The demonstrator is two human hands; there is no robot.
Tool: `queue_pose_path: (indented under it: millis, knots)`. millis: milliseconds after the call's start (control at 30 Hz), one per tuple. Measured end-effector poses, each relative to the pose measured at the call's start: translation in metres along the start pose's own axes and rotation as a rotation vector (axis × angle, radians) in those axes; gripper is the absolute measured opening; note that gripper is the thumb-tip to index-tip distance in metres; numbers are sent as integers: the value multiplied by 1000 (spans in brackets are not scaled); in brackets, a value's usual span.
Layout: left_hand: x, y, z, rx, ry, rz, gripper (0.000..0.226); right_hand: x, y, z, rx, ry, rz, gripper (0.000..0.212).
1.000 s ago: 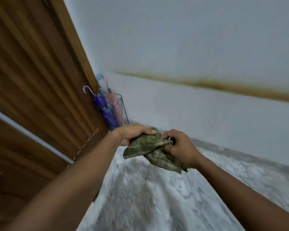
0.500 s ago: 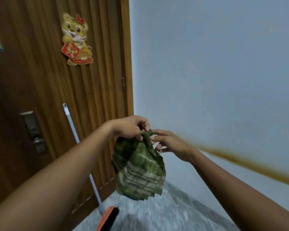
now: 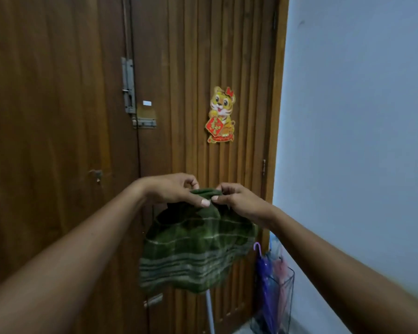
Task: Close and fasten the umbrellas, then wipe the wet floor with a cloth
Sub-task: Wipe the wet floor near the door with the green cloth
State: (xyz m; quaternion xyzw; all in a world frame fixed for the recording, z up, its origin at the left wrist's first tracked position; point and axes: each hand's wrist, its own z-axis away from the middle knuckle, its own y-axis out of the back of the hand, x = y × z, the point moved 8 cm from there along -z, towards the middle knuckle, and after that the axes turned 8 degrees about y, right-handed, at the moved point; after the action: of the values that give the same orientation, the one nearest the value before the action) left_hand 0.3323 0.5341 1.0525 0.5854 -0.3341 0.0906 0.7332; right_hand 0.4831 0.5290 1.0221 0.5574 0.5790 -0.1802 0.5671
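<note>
A green checked cloth [image 3: 196,251] hangs in the air in front of a wooden door. My left hand [image 3: 174,189] pinches its top edge between thumb and fingers. My right hand [image 3: 237,201] pinches the same edge right beside it. Low in the corner, folded umbrellas stand in a wire rack [image 3: 290,290]: a purple umbrella [image 3: 263,271] with a hooked handle and a pink umbrella [image 3: 281,271] next to it. The floor is almost out of view.
The wooden door [image 3: 58,141] fills the left and middle, with a bolt latch [image 3: 129,88] and a tiger sticker [image 3: 221,114]. A pale mop handle [image 3: 210,312] leans on the door below the cloth. A light wall [image 3: 360,141] stands at the right.
The view has swung up and to the left, from the floor to the door. The cloth went from bunched between both hands to hanging open; my right hand now pinches its top edge.
</note>
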Motion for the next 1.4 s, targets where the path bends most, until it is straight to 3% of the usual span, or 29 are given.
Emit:
queue_pose_path:
  millis: [167, 400, 667, 833, 933, 1000, 1100, 1233, 1400]
  knots:
    - [-72, 78, 43, 251, -36, 147, 24, -37, -71, -80, 13, 56, -85, 9]
    - [-158, 131, 93, 554, -86, 167, 19, -75, -157, -154, -19, 295, -22, 10]
    - [-248, 146, 86, 598, 57, -45, 7, -27, -226, -224, -62, 436, 34, 18]
    - [-290, 164, 40, 590, 83, -91, 23, 17, -234, -293, -118, 436, 35, 16]
    - [-303, 189, 12, 783, 53, -415, 45, 28, -223, -344, -37, 489, 73, 5]
    - [-301, 202, -5, 902, 22, -700, 37, 30, -215, -378, 56, 535, 130, 11]
    - [-312, 211, -33, 942, 28, -928, 40, 26, -212, -413, 178, 611, 327, 15]
    - [-350, 213, -55, 1007, 48, -967, 32, 39, -227, -425, 336, 824, 587, 7]
    - [-378, 194, -57, 1133, 57, -796, 30, 77, -239, -413, 398, 977, 550, 8]
